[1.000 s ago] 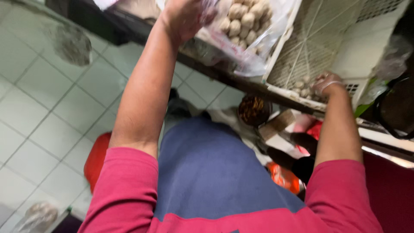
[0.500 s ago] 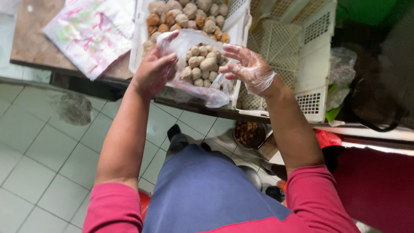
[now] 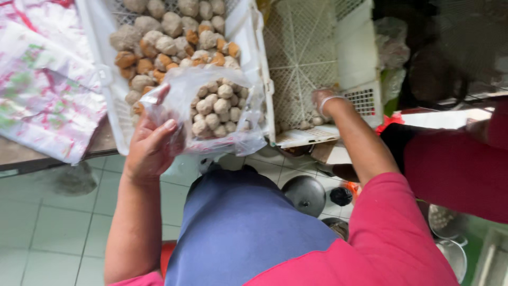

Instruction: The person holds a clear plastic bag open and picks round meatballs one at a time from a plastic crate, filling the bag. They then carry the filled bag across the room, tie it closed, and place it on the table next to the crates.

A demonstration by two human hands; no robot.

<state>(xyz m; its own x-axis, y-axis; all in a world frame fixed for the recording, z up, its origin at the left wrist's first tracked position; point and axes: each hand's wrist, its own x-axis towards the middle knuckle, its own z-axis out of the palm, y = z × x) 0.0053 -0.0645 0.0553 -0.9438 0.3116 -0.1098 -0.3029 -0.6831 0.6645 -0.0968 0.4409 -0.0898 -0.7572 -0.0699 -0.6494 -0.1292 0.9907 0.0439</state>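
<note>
Two hands are working over white plastic crates here. The left hand (image 3: 151, 145) is pinching the edge of a clear plastic bag (image 3: 211, 108) of pale meatballs (image 3: 214, 108), fingers clamped on the film, and the bag is resting against the front rim of the full crate (image 3: 103, 79). Inside that crate, grey and orange-brown balls (image 3: 169, 39) are lying heaped. The right hand (image 3: 325, 103), gloved in thin plastic, is reaching into the nearly bare crate (image 3: 307, 47) beside it; whether its fingers are closing on anything, I cannot tell. A pink-and-green printed sheet (image 3: 42, 90) is covering the counter on the left. Below, pale floor tiles (image 3: 47, 228) are showing, with metal pots (image 3: 304, 193) standing under the counter.
</note>
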